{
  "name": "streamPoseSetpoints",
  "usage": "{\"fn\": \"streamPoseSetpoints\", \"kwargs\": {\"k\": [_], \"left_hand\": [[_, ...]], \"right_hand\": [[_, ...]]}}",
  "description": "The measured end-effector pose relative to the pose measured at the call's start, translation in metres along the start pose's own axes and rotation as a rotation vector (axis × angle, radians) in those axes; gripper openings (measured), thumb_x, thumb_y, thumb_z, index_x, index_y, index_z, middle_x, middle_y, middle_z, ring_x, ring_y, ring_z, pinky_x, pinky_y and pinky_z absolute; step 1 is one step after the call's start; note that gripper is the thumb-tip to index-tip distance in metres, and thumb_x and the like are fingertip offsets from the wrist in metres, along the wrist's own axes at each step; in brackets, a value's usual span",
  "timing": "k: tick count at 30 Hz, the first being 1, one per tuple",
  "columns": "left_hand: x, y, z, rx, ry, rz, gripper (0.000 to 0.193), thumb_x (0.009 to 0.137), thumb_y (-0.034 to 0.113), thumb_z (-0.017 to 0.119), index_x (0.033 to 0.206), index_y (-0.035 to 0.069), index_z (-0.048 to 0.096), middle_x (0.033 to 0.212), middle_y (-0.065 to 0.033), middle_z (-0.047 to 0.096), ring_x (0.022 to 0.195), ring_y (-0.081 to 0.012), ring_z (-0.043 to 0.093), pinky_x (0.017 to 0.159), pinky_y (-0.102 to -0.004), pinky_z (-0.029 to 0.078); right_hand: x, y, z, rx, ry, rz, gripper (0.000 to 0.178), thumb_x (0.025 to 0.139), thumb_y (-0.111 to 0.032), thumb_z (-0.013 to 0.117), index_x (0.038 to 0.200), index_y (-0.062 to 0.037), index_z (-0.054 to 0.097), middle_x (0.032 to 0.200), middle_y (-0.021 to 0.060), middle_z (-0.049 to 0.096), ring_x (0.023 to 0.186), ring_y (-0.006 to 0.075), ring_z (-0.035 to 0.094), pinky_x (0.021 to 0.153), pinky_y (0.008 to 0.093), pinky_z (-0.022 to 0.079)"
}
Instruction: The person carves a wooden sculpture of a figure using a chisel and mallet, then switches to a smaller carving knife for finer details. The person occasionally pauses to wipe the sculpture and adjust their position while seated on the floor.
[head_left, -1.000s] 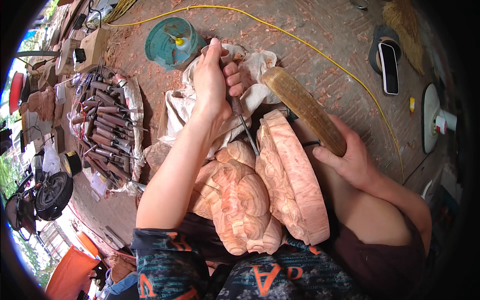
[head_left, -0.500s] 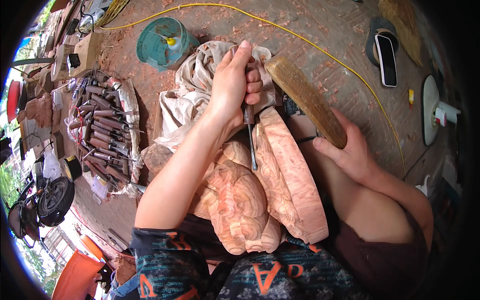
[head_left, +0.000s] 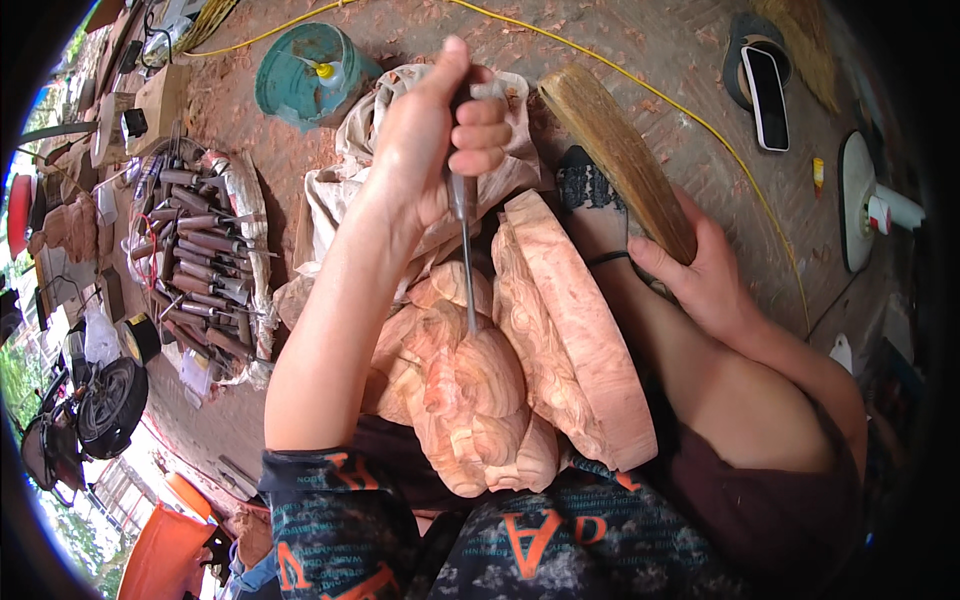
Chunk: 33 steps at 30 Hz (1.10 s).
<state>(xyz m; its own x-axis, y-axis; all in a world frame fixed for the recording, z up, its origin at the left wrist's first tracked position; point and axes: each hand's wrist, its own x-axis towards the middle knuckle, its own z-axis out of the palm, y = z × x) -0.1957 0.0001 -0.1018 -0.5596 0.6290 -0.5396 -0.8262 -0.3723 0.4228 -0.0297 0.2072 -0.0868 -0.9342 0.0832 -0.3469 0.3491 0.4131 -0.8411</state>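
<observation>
My left hand (head_left: 425, 145) is wrapped around the dark handle of a carving chisel (head_left: 468, 260), thumb pointing up. The steel shaft runs down toward me, its tip at the upper part of a reddish wood carving (head_left: 470, 400) with rounded, swirling forms. Its thick, flat-sided wooden edge (head_left: 590, 340) stands along the right. My right hand (head_left: 705, 275) grips the near end of a long, worn wooden mallet (head_left: 620, 150), which points away and left, apart from the chisel. The carving rests between my legs, against my patterned shorts; its underside is hidden.
Several wood-handled chisels (head_left: 205, 255) lie bundled at the left. Beyond the carving are a crumpled pale cloth (head_left: 345, 195) and a teal bucket (head_left: 285, 85) holding a small bottle. A yellow cable (head_left: 700, 135) crosses the chip-strewn floor; a phone (head_left: 766, 100) lies at far right.
My left hand has shifted left and slightly away. The chisel tip has moved left from beside the flat-sided edge onto the rounded carving. The mallet remains raised in my right hand.
</observation>
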Motion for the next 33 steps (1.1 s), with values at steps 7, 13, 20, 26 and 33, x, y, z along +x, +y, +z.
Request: {"fn": "streamPoseSetpoints", "kwargs": {"k": [7, 13, 20, 26, 33], "left_hand": [[-0.007, -0.015, 0.015, 0.253, 0.286, 0.208, 0.029, 0.1, 0.037, 0.049, 0.092, 0.009, 0.046, 0.064, 0.0033, 0.034, 0.05, -0.0046, 0.029, 0.04, -0.019, 0.021], [-0.002, -0.023, 0.007, 0.274, 0.336, 0.183, 0.028, 0.1, 0.037, 0.05, 0.091, 0.01, 0.046, 0.066, 0.0031, 0.037, 0.051, -0.0047, 0.031, 0.04, -0.0188, 0.022], [0.004, -0.028, 0.002, 0.234, 0.354, 0.117, 0.027, 0.1, 0.036, 0.051, 0.09, 0.011, 0.046, 0.065, 0.0034, 0.036, 0.049, -0.0048, 0.03, 0.04, -0.0191, 0.022], [0.005, -0.03, 0.0, 0.192, 0.328, 0.096, 0.029, 0.099, 0.036, 0.051, 0.091, 0.009, 0.046, 0.064, 0.0035, 0.036, 0.049, -0.0047, 0.03, 0.039, -0.0188, 0.022], [0.006, -0.032, -0.002, 0.217, 0.312, 0.078, 0.029, 0.1, 0.037, 0.05, 0.093, 0.009, 0.045, 0.064, 0.0039, 0.036, 0.049, -0.0046, 0.03, 0.04, -0.0184, 0.022]], "right_hand": [[0.0, -0.006, 0.0, -0.042, -0.02, 0.022, 0.063, 0.083, -0.033, 0.071, 0.13, 0.0015, 0.049, 0.119, 0.0182, 0.061, 0.113, 0.0246, 0.058, 0.098, 0.0353, 0.042], [-0.001, 0.001, 0.001, -0.027, -0.001, 0.012, 0.065, 0.083, -0.034, 0.072, 0.131, 0.0023, 0.048, 0.121, 0.0186, 0.061, 0.114, 0.0245, 0.057, 0.099, 0.0348, 0.042], [0.0, 0.002, 0.001, -0.036, -0.013, 0.05, 0.065, 0.083, -0.035, 0.071, 0.131, 0.0016, 0.049, 0.122, 0.0187, 0.06, 0.116, 0.0249, 0.057, 0.1, 0.0349, 0.041], [0.001, 0.003, 0.001, -0.055, -0.013, 0.045, 0.065, 0.083, -0.036, 0.071, 0.131, 0.0014, 0.049, 0.122, 0.0184, 0.06, 0.115, 0.0252, 0.057, 0.099, 0.035, 0.041], [0.001, 0.007, 0.002, -0.031, 0.011, 0.039, 0.065, 0.083, -0.036, 0.071, 0.13, 0.0019, 0.049, 0.12, 0.0186, 0.061, 0.114, 0.0245, 0.057, 0.098, 0.0348, 0.042]]}}
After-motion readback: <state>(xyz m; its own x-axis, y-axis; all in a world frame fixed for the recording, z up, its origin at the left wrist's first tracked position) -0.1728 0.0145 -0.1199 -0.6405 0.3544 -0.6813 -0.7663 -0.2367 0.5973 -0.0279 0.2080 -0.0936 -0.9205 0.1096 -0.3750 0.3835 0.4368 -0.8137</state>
